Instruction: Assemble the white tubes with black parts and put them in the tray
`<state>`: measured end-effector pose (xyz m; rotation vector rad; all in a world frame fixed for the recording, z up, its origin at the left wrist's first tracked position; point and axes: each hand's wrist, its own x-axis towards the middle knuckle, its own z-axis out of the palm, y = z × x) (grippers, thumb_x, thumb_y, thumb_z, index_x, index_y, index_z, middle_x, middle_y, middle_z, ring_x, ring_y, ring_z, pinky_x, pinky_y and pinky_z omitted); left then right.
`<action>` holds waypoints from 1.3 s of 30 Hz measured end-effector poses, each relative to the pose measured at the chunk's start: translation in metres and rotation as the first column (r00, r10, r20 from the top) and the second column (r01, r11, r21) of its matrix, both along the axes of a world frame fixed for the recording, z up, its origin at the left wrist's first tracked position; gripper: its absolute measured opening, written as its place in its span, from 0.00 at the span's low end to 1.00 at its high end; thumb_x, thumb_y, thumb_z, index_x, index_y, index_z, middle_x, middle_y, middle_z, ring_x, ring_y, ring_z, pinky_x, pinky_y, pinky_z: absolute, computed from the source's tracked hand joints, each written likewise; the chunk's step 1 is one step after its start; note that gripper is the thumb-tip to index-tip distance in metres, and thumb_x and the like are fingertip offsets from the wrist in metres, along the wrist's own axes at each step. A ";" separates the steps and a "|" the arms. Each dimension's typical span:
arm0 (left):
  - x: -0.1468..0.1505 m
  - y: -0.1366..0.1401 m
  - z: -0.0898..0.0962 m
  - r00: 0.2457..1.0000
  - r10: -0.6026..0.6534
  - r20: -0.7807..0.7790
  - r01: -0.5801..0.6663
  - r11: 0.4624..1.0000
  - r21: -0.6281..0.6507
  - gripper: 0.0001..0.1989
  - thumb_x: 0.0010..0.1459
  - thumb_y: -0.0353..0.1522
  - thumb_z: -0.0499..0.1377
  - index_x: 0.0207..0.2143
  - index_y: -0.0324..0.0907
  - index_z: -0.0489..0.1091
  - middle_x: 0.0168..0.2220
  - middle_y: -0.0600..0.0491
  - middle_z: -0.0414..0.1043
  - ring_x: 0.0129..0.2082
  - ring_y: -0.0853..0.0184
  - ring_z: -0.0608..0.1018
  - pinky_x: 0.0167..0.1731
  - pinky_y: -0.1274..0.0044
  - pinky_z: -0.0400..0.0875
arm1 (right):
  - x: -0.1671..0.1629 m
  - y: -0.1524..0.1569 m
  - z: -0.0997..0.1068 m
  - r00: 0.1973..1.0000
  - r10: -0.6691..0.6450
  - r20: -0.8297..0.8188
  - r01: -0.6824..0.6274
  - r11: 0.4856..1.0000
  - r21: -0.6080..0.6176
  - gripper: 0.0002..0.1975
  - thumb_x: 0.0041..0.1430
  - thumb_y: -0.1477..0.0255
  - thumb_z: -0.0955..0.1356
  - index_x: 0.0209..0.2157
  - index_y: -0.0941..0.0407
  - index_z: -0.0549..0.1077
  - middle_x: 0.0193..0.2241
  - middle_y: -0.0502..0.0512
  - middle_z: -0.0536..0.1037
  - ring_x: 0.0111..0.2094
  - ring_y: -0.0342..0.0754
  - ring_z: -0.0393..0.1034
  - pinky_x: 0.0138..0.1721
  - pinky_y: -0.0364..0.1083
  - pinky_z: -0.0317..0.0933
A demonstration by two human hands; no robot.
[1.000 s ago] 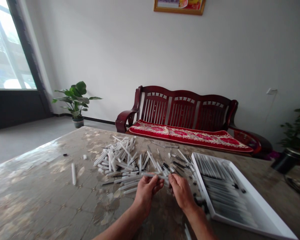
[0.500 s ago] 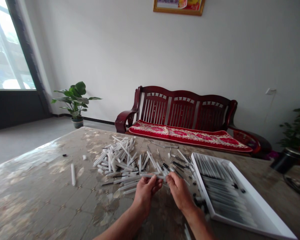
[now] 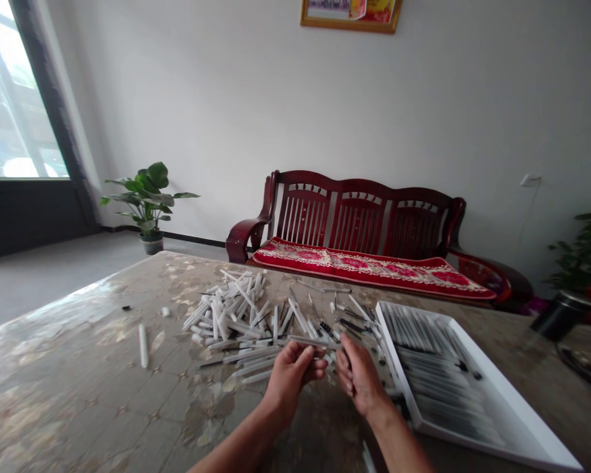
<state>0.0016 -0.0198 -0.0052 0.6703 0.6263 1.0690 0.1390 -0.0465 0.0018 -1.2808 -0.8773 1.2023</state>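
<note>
Low over the table, my left hand (image 3: pixel 293 378) pinches a slim translucent pen (image 3: pixel 315 342) between thumb and fingers. The pen lies nearly level, its right end reaching my right hand (image 3: pixel 362 378), whose thumb and fingers close on that end. Just beyond my hands spreads a pile of loose white pen parts (image 3: pixel 236 305), mixed with dark thin pieces. To the right is a shallow white box (image 3: pixel 512 410) holding rows of similar translucent pens (image 3: pixel 443 374) with dark parts.
A single white tube (image 3: pixel 143 346), a small white piece (image 3: pixel 165 312) and a black bit (image 3: pixel 125 307) lie on the left of the patterned table (image 3: pixel 103 394). A dark cup (image 3: pixel 564 315) stands at the right. Behind is a wooden bench (image 3: pixel 359 217).
My right hand has shifted slightly right and turned, fingers curling beneath the thumb. The pen's left end has risen a little; my left hand stays almost in place.
</note>
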 end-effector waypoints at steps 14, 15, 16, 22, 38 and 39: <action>-0.012 -0.007 -0.001 0.791 -0.602 -0.106 0.589 0.797 -0.133 0.18 0.50 0.42 0.68 0.24 0.35 0.74 0.15 0.54 0.69 0.11 0.76 0.67 0.10 0.86 0.51 | 0.010 0.002 0.000 0.970 0.061 0.236 -0.076 0.996 0.056 0.32 0.50 0.39 0.63 0.14 0.53 0.58 0.07 0.41 0.55 0.09 0.36 0.44 0.12 0.40 0.36; -0.009 -0.009 -0.003 0.798 -0.578 -0.170 0.574 0.815 -0.080 0.18 0.49 0.44 0.68 0.23 0.36 0.74 0.16 0.53 0.70 0.11 0.75 0.68 0.10 0.85 0.52 | 0.011 0.003 -0.001 0.962 0.041 0.268 -0.058 0.997 0.055 0.32 0.50 0.39 0.63 0.15 0.53 0.59 0.08 0.41 0.56 0.09 0.36 0.46 0.13 0.40 0.37; -0.005 -0.010 -0.004 0.812 -0.541 -0.219 0.547 0.836 -0.036 0.19 0.48 0.45 0.68 0.23 0.36 0.74 0.16 0.52 0.71 0.12 0.75 0.68 0.11 0.85 0.53 | 0.011 0.004 -0.002 0.955 0.017 0.297 -0.034 0.998 0.052 0.31 0.51 0.39 0.62 0.16 0.53 0.59 0.08 0.42 0.56 0.09 0.37 0.47 0.13 0.40 0.38; -0.002 0.002 -0.008 0.967 -0.208 -0.146 0.214 0.976 0.027 0.22 0.44 0.48 0.69 0.26 0.37 0.74 0.21 0.56 0.71 0.18 0.77 0.68 0.19 0.85 0.59 | 0.018 0.004 -0.005 0.680 -0.189 0.709 0.115 0.982 0.151 0.18 0.62 0.57 0.61 0.26 0.53 0.69 0.19 0.49 0.71 0.22 0.47 0.67 0.25 0.44 0.57; -0.002 0.016 -0.015 0.985 0.170 0.007 -0.166 0.971 -0.172 0.17 0.38 0.34 0.75 0.27 0.38 0.72 0.24 0.56 0.74 0.24 0.74 0.77 0.23 0.85 0.72 | 0.011 -0.005 0.000 -0.071 0.003 0.997 0.012 1.000 -0.003 0.08 0.60 0.77 0.65 0.35 0.53 0.76 0.40 0.56 0.76 0.42 0.52 0.74 0.35 0.44 0.61; -0.002 0.016 -0.015 0.986 0.167 0.008 -0.163 0.972 -0.171 0.17 0.38 0.34 0.75 0.27 0.38 0.72 0.24 0.56 0.74 0.24 0.74 0.77 0.23 0.85 0.72 | 0.011 -0.005 -0.002 -0.089 -0.003 0.996 0.008 1.000 0.004 0.09 0.60 0.78 0.64 0.36 0.53 0.75 0.40 0.57 0.76 0.42 0.52 0.74 0.35 0.45 0.62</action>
